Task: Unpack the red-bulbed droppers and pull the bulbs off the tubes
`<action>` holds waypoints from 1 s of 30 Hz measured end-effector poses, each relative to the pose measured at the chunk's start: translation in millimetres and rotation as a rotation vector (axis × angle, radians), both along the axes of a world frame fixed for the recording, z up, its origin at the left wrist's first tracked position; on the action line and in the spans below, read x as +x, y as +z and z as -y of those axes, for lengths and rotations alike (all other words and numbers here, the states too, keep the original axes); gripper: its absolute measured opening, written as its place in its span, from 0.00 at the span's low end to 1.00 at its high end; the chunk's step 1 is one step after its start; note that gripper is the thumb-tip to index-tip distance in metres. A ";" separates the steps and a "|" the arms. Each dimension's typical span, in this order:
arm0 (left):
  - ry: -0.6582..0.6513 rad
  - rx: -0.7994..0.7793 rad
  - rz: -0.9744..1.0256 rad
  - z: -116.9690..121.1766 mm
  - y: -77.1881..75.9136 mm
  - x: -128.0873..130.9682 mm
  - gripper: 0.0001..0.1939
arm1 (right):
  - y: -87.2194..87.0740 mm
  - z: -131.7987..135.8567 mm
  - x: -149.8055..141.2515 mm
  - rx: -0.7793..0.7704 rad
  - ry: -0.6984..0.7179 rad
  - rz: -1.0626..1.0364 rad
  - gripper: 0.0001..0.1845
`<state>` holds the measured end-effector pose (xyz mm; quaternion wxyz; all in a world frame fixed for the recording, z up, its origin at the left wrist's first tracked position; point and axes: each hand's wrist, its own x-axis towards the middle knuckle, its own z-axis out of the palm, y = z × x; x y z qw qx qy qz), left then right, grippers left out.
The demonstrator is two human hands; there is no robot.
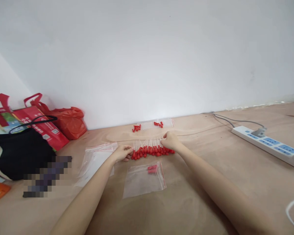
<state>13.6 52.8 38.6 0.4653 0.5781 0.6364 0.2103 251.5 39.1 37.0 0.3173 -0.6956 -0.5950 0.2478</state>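
Observation:
Several clear slender droppers with red bulbs (150, 150) lie side by side in a row, bulbs toward me and clear tips toward the wall. At the row's left end, my left hand (122, 152) touches the outermost droppers with its fingers slightly apart. My right hand (171, 141) is closed at the clear tips on the right end; its fingers partly hide them. Nearer to me lies a clear zip bag (142, 181) with a few red bulbs (152, 168) showing at its right side. More flat zip bags (93, 163) are spread beside my left forearm.
Loose red bulbs (136, 128) and another clear bag (170, 122) with red bulbs on it lie by the wall. A white power strip (267, 142) with a plug is at right. A black bag (22, 153), red bags (70, 122) and a blurred dark object (47, 178) stand left.

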 end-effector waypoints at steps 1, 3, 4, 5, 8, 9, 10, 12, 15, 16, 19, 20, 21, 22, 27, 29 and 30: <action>-0.004 0.002 0.001 0.7 -0.1 0.0 0.23 | -1.5 -0.8 -2.8 0.008 0.004 0.023 0.08; -0.011 0.009 -0.001 1.8 0.1 -0.3 0.23 | -4.4 -1.8 -5.4 0.027 0.013 0.063 0.09; -0.012 0.014 -0.006 2.1 0.3 -0.6 0.22 | -5.4 -2.1 -5.3 0.038 0.015 0.080 0.10; -0.011 0.021 -0.014 2.2 0.6 -1.1 0.22 | -6.0 -2.3 -4.5 0.050 0.015 0.096 0.10; -0.005 0.054 -0.050 1.0 1.1 -2.5 0.19 | -4.1 0.3 -0.1 0.095 0.024 0.129 0.11; 0.003 0.076 -0.068 0.7 0.9 -2.9 0.18 | -2.7 3.0 1.3 0.115 0.037 0.133 0.10; 0.018 0.111 -0.089 1.1 0.6 -3.0 0.16 | -1.3 7.1 2.4 0.136 0.058 0.132 0.09; 0.071 0.207 -0.129 5.6 -1.0 -2.1 0.13 | -0.2 20.2 3.6 0.173 0.120 0.118 0.05; 0.109 0.482 -0.209 26.6 -5.6 2.5 0.12 | -7.2 48.6 3.9 0.215 0.266 0.071 0.01; 0.064 0.604 -0.240 37.3 -7.7 4.8 0.12 | -11.8 58.5 4.1 0.249 0.347 0.025 0.03; -0.300 0.807 -0.233 72.3 -15.0 11.8 0.10 | -27.7 81.4 4.7 0.278 0.452 -0.039 0.03; -0.403 0.808 -0.228 82.3 -17.5 13.7 0.11 | -32.0 85.7 4.6 0.270 0.464 -0.038 0.03; -0.484 0.790 -0.226 90.5 -20.0 15.1 0.12 | -35.3 88.4 4.1 0.259 0.476 -0.030 0.03; -0.538 0.760 -0.232 96.6 -22.3 16.2 0.15 | -37.7 89.5 3.3 0.247 0.491 -0.019 0.04; -0.601 0.607 -0.252 102.5 -27.2 16.3 0.22 | -39.8 85.9 -4.7 0.209 0.502 0.037 0.08; -0.612 0.595 -0.260 101.2 -25.9 15.8 0.22 | -39.6 85.1 -7.5 0.212 0.464 0.042 0.09; -0.614 0.593 -0.268 100.9 -25.1 15.7 0.22 | -39.4 85.2 -8.6 0.213 0.447 0.041 0.09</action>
